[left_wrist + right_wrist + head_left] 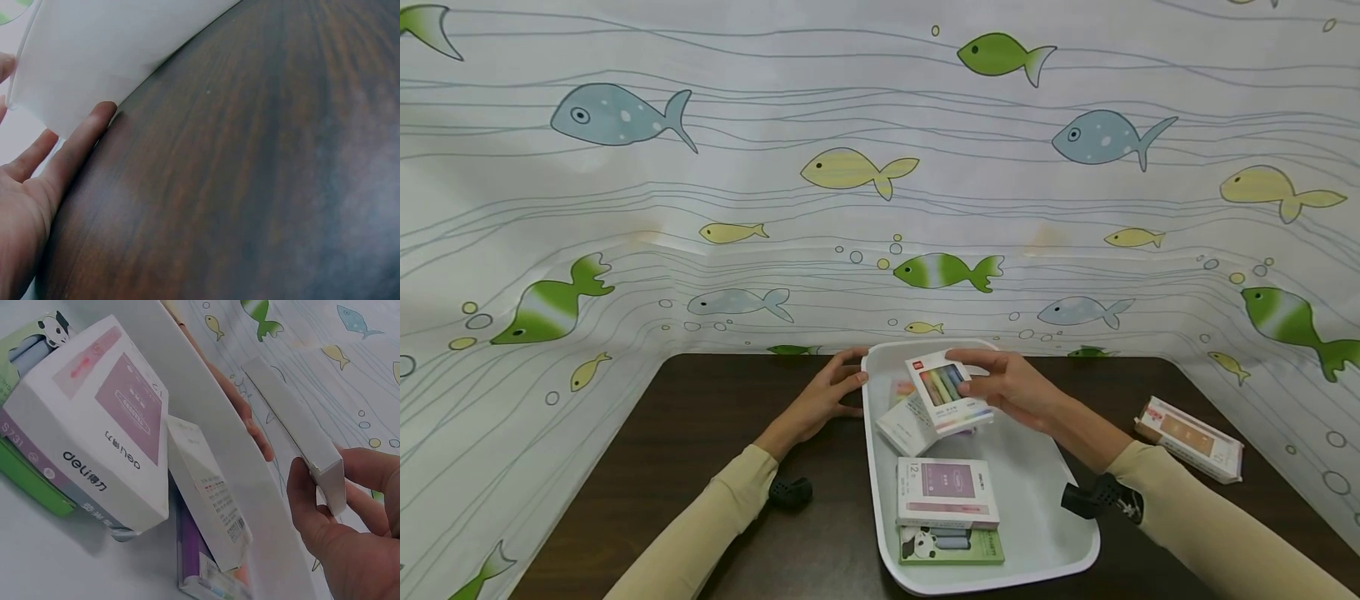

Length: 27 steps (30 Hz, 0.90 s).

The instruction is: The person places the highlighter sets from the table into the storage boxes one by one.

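Note:
My right hand point(1018, 390) pinches a small white box of coloured sticks point(936, 387) by its right edge, tilted above the far end of a white plastic bin point(1037, 500). The right wrist view shows the held white box point(297, 415) edge-on between thumb and fingers. Beneath it in the bin lies another white box point(904, 429), and a clear pack with a purple item point(190, 550) shows under that one. My left hand point(823, 396) touches the bin's left wall near the far corner; in the left wrist view its fingers lie extended along the outer wall point(94, 56).
A white-and-mauve deli box point(947, 492) lies in the bin's near half, over a green panda box point(951, 546). Right of the bin, a white-and-brown box point(1191, 437) rests on the dark wooden table point(700, 417). Fish-patterned sheeting point(850, 217) rises behind and at both sides.

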{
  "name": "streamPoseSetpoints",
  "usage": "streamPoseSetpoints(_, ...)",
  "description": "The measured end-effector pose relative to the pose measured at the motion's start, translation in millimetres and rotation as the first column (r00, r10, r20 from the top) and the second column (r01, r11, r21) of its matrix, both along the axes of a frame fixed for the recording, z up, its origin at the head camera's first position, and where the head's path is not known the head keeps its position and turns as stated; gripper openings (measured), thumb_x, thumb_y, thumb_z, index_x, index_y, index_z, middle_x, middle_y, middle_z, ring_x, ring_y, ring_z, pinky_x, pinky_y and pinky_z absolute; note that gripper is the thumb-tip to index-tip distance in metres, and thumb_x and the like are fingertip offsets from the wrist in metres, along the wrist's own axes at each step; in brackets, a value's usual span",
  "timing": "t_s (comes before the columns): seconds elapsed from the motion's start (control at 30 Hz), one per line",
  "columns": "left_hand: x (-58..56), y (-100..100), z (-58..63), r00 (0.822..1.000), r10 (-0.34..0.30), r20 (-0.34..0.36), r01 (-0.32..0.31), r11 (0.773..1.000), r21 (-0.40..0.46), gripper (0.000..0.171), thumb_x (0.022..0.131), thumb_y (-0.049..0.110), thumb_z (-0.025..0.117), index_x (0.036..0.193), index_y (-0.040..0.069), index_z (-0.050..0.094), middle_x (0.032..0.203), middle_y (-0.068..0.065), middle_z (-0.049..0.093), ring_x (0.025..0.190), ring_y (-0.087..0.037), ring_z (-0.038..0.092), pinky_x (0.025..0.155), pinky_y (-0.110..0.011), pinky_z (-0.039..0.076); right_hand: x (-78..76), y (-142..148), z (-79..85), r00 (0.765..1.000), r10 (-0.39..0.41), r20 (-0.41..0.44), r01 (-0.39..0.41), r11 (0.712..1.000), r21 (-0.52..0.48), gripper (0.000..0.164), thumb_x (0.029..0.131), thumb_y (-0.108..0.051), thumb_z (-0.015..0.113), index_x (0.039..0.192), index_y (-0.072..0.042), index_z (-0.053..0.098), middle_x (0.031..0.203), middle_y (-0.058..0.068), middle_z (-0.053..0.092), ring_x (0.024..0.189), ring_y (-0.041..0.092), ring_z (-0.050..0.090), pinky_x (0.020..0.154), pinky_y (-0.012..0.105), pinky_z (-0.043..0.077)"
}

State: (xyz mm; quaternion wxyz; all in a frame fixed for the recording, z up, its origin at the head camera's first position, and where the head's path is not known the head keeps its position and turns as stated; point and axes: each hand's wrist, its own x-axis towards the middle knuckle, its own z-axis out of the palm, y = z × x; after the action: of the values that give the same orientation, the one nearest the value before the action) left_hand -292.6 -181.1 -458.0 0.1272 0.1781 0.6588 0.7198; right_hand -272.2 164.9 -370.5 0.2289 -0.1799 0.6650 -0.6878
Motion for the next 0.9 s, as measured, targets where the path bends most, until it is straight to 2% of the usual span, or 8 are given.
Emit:
streamPoseSetpoints(0.37, 0.4, 0.2, -2.0, 1.000, -0.017, -0.021, 0.017, 1.000, -0.002, 0.052, 0.106, 0.030, 0.060, 0.153, 0.027, 0.039, 0.151, -0.014, 0.039, 0.132, -0.035, 0.048, 0.087, -0.054, 0.057, 3.3, -7.1, -3.9, 0.999, 0.037, -0.001, -0.037, 0.999, 0.013, 0.059, 0.094, -0.001, 0.072, 0.149, -0.003, 0.051, 0.152, 0.017, 0.044, 0.125, 0.037, 0.054, 0.095, 0.041, 0.052)
streamPoseSetpoints(0.9, 1.7, -0.9, -0.3, 1.000, -0.008, -0.023, 0.008, 1.000, -0.001, 0.051, 0.106, 0.030, 0.060, 0.153, 0.029, 0.040, 0.152, -0.012, 0.039, 0.134, -0.033, 0.047, 0.087, -0.054, 0.056, -0.6, -20.4, -5.7, 0.997, 0.069, -0.023, -0.068, 0.997, 0.029, 0.056, 0.094, -0.001, 0.072, 0.147, -0.004, 0.054, 0.152, 0.016, 0.046, 0.127, 0.038, 0.055, 0.098, 0.045, 0.052)
